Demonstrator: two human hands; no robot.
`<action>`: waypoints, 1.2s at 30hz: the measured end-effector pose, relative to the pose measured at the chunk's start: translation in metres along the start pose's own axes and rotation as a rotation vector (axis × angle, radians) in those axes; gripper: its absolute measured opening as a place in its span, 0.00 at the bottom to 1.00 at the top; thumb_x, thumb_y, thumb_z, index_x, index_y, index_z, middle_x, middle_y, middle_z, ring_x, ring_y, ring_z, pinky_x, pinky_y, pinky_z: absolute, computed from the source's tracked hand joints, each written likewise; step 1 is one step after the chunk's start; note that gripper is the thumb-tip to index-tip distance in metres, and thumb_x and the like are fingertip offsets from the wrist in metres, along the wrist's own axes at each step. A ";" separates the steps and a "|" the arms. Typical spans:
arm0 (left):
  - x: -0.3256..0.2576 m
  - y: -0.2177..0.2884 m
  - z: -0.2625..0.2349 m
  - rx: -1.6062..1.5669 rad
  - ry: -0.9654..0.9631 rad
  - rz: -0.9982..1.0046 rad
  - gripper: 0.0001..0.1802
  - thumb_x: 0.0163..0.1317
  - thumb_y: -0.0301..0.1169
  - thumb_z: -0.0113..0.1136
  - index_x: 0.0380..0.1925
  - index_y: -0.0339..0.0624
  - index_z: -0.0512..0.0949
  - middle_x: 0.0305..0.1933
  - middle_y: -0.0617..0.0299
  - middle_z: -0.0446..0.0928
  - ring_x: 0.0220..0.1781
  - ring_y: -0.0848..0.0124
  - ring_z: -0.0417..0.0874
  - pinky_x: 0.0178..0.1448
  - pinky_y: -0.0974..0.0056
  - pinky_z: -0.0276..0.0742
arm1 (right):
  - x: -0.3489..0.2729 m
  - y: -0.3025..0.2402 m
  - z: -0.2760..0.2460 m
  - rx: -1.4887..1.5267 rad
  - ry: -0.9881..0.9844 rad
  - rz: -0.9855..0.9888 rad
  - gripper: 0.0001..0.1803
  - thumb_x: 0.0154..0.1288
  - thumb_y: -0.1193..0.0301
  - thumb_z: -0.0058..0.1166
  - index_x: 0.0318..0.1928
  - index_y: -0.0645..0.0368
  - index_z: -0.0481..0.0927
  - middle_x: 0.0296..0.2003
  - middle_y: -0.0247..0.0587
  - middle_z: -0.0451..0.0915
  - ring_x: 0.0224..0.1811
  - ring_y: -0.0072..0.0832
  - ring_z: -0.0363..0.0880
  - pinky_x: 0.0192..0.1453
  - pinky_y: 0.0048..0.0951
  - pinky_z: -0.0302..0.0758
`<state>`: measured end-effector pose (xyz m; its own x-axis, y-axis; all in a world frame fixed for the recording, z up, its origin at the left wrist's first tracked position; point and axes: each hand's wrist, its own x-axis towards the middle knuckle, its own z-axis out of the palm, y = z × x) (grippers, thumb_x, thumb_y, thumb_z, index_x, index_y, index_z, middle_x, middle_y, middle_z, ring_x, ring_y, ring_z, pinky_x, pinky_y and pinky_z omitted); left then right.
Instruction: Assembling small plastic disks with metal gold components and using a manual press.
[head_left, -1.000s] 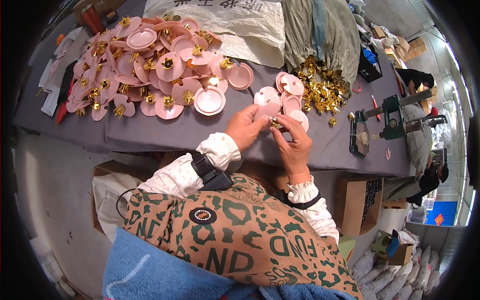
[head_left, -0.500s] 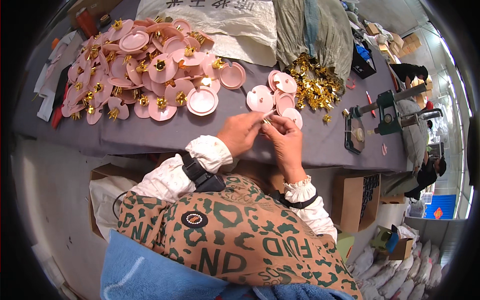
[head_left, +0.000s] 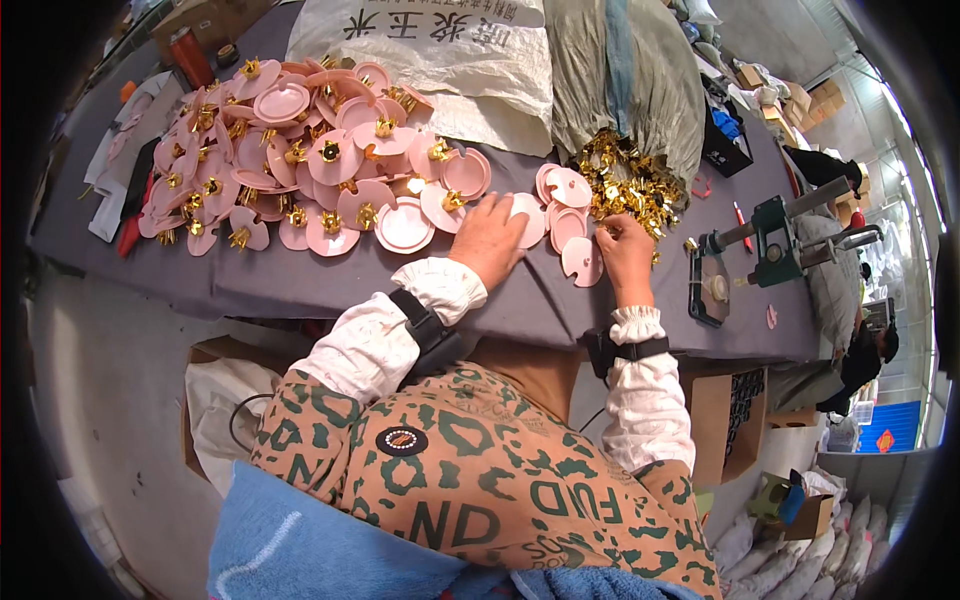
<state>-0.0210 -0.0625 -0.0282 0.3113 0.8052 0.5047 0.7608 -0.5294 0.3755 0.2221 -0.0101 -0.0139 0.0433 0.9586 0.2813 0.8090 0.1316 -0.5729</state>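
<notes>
– Where's the left grip (head_left: pixel 486 246)?
– Its fingers touch a pink disc (head_left: pixel 528 218) on the bench (head_left: pixel 300 278); whether they have closed on it, I can't tell.
– And the right grip (head_left: pixel 627 255)?
– Fingertips drawn together at the near edge of the gold pieces (head_left: pixel 640 190). I can't see if anything is pinched there.
– So they've parted?
– Yes. Half a second ago both met around a pink disc and a gold piece; now they're well apart.
– What's between them?
– The loose discs (head_left: pixel 568 193), with a notched disc (head_left: pixel 582 262) now uncovered just beside the right grip.
– And leftward?
– A gold-topped disc (head_left: pixel 437 213) has joined the right edge of the big pile (head_left: pixel 335 160).
– Far right?
– The green press (head_left: pixel 772 240) stands as before.
</notes>
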 end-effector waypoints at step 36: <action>-0.020 0.023 -0.013 -0.415 0.058 -0.109 0.23 0.56 0.21 0.56 0.54 0.42 0.71 0.39 0.45 0.80 0.41 0.46 0.80 0.46 0.49 0.76 | -0.082 -0.081 0.029 0.771 -0.105 0.253 0.11 0.56 0.79 0.66 0.41 0.64 0.85 0.35 0.36 0.85 0.34 0.20 0.82 0.40 0.21 0.80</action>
<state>-0.0176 -0.0945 -0.0197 0.2002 0.8521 0.4836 0.4898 -0.5145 0.7038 0.1361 -0.0924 -0.0132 0.0841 0.9962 0.0207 0.1495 0.0080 -0.9887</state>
